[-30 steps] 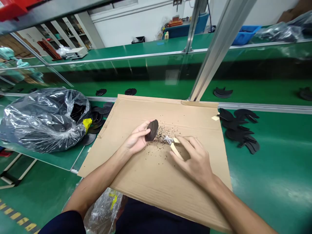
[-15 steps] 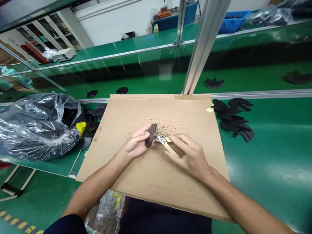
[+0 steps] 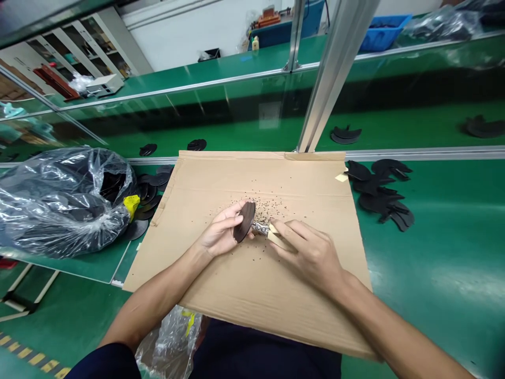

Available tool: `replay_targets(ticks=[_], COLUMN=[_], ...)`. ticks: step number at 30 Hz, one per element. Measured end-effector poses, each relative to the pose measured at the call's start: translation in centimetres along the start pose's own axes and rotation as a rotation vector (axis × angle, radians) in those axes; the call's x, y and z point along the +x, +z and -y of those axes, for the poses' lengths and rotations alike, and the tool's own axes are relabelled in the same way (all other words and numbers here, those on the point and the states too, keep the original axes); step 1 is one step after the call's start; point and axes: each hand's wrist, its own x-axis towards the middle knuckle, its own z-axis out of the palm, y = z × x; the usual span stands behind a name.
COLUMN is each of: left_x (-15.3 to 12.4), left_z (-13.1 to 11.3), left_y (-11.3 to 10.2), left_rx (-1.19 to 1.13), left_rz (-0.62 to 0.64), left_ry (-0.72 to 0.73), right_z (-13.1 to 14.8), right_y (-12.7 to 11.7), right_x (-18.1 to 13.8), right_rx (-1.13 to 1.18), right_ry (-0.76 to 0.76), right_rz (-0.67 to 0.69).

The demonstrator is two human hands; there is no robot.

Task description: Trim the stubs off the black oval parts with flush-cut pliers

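Note:
My left hand (image 3: 223, 230) is closed around a dark, curved plastic piece (image 3: 245, 221), holding it on edge above a sheet of cardboard (image 3: 236, 279). In my right hand (image 3: 310, 247) is a pair of cutting pliers (image 3: 276, 235) with cream handles, squeezed nearly together. Their metal jaws meet the right edge of the dark piece; the very tips are partly hidden behind it. Many tiny black bits (image 3: 268, 207) lie scattered on the cardboard around and beyond both hands.
Left of the cardboard, a clear plastic bag (image 3: 63, 205) of dark pieces sits beside several loose black pieces (image 3: 147, 197). More black curved pieces (image 3: 379, 189) are heaped on the green bench at right. A metal post (image 3: 335, 73) rises behind the cardboard.
The handles of the pliers have come together in my right hand, where they stood apart before. The dark piece in my left hand has turned slightly, showing more of its face.

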Motion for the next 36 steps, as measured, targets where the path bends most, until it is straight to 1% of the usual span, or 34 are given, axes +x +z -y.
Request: replay_targets(ticks=[3, 6, 8, 11, 13, 16, 19, 22, 25, 26, 28, 30, 31, 33, 36], left_x=[0.2, 0.3, 0.2, -0.2, -0.4, -0.3, 0.2, 0.7, 0.9, 0.8, 0.6, 0.4, 0.3, 0.0, -0.2], left_z=[-0.1, -0.4, -0.5, -0.3, 0.0, 0.3, 0.4, 0.3, 0.4, 0.5, 0.7, 0.9, 1.0, 1.2, 1.6], left_y=[0.0, -0.2, -0.4, -0.4, -0.3, -0.1, -0.2, -0.6, -0.8, -0.8, -0.8, -0.7, -0.7, -0.6, -0.6], left_rx=[0.045, 0.152, 0.265, 0.482, 0.637, 0.77, 0.741, 0.657, 0.628, 0.637, 0.686, 0.769, 0.817, 0.903, 0.987], left_rz=[-0.027, -0.066, -0.046, 0.028, 0.027, -0.08, -0.218, -0.29, -0.308, -0.3, -0.264, -0.212, -0.188, -0.148, -0.083], left_ry=[0.058, 0.173, 0.202, 0.195, 0.234, 0.313, 0.366, 0.406, 0.485, 0.529, 0.634, 0.725, 0.758, 0.795, 0.808], right_z=[0.1, 0.0, -0.2, -0.3, -0.4, -0.4, -0.3, -0.2, -0.3, -0.3, -0.4, -0.3, -0.3, 0.0, 0.3], right_y=[0.1, 0.0, 0.0, -0.1, 0.0, 0.0, 0.0, -0.2, -0.5, -0.6, -0.8, -1.0, -1.1, -1.1, -1.1], right_x=[0.0, 0.0, 0.1, 0.1, 0.2, 0.3, 0.4, 0.5, 0.6, 0.7, 0.8, 1.1, 1.1, 1.2, 1.0], right_rx=[0.013, -0.076, -0.163, -0.266, -0.313, -0.356, -0.32, -0.122, 0.249, 0.406, 0.736, 1.017, 1.121, 1.258, 1.341], right_ry=[-0.003, 0.022, 0.057, 0.072, 0.064, 0.068, 0.117, 0.206, 0.351, 0.41, 0.519, 0.585, 0.602, 0.612, 0.617], right_rz=[-0.003, -0.044, -0.075, -0.087, -0.075, -0.075, -0.098, -0.117, -0.109, -0.084, 0.012, 0.13, 0.182, 0.254, 0.333])
